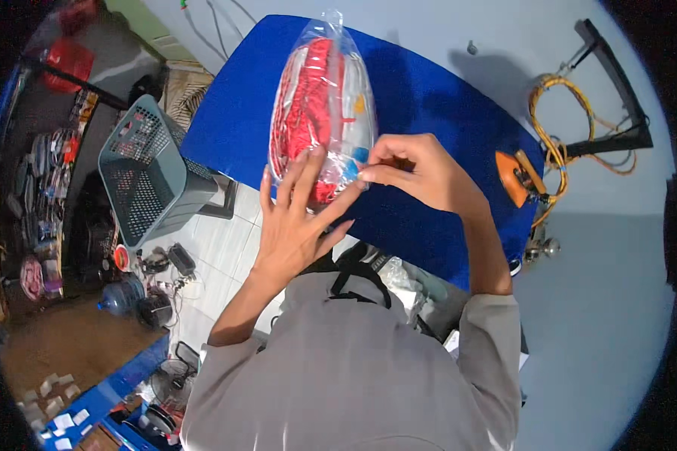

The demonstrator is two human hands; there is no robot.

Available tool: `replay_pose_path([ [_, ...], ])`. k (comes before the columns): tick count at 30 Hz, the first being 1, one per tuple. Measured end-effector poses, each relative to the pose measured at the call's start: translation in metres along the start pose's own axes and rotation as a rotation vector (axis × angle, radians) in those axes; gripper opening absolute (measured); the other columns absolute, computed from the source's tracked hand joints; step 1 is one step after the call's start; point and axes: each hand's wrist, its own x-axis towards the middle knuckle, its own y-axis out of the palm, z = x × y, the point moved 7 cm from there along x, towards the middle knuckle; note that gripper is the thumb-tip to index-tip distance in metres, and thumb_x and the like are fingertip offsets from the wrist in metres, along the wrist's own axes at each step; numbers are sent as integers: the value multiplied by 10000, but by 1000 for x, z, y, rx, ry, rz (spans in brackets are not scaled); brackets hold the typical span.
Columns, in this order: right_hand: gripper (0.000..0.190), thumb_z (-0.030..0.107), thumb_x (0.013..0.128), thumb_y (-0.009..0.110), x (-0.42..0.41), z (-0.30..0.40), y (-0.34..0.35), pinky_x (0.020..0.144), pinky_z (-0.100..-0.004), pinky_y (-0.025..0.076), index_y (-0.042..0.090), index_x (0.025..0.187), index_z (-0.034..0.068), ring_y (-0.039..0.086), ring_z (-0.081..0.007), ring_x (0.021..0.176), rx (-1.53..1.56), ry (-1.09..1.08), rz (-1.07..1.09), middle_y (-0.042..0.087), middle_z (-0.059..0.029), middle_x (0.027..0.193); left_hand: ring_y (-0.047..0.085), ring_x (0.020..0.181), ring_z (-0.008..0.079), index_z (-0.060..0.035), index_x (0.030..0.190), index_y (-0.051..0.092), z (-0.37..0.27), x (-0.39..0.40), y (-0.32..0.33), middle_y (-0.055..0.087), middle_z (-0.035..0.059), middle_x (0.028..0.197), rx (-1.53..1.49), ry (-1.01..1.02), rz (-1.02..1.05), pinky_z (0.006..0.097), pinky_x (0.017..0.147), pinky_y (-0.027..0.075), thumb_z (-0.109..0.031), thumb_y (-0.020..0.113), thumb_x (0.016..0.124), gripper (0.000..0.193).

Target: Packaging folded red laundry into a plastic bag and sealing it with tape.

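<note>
A clear plastic bag (334,79) packed with folded red and white fabric (310,96) lies on the blue-covered table (423,186). Orange and blue patches show on the white cloth through the film. My left hand (293,220) rests with spread fingers on the near end of the bag, pressing it down. At the bag's near right edge, my right hand (423,169) pinches with thumb and forefinger. What it pinches is small and partly hidden; it looks like the plastic film.
An orange clothes iron (512,179) stands at the table's right end, beside a coiled yellow cord (561,113) hanging from a black bracket (620,96). Left of the table is a grey plastic basket (146,175). A blue water jug (121,296) lies on the floor among cables.
</note>
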Motion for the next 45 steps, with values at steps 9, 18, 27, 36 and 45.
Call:
replay_pose_path([
  [9, 210, 154, 864, 751, 25, 12, 14, 526, -243, 414, 632, 823, -14, 541, -45, 594, -85, -17, 152, 617, -34, 640, 292, 1417, 313, -463, 1385, 469, 2, -1, -1, 257, 146, 1574, -39, 34, 33, 594, 1104, 231, -379, 836, 654, 822],
  [18, 523, 378, 732, 868, -3, -31, -3, 486, -255, 340, 469, 859, 64, 464, -65, 541, -20, 104, -264, 545, -21, 579, 279, 1420, 323, -464, 1405, 484, -8, 1, 4, 255, 167, 1577, 34, 32, 72, 609, 1113, 181, -449, 780, 734, 733],
  [27, 238, 285, 930, 695, -214, -247, -3, 479, -227, 390, 662, 898, 51, 509, -63, 545, 372, 504, -967, 565, 18, 648, 421, 1266, 344, -39, 1315, 563, 17, 5, -18, 465, 213, 1356, -208, -97, -372, 464, 1082, 306, -185, 673, 929, 427],
  [36, 296, 285, 946, 661, -515, -349, 5, 512, -255, 461, 661, 1135, 57, 661, -101, 664, 337, 875, -1566, 739, -66, 855, 508, 959, 150, -1, 1086, 564, 59, -1, 9, 551, 43, 1032, -652, -388, -420, 286, 890, 417, -237, 668, 959, 289],
  [45, 326, 311, 945, 663, -500, -354, -6, 651, -280, 517, 611, 1158, 70, 698, -212, 837, 962, 743, -1429, 712, -114, 930, 479, 907, 111, -9, 1063, 563, 69, -4, 9, 541, 30, 1025, -714, -440, -334, 256, 834, 402, -200, 684, 949, 254],
])
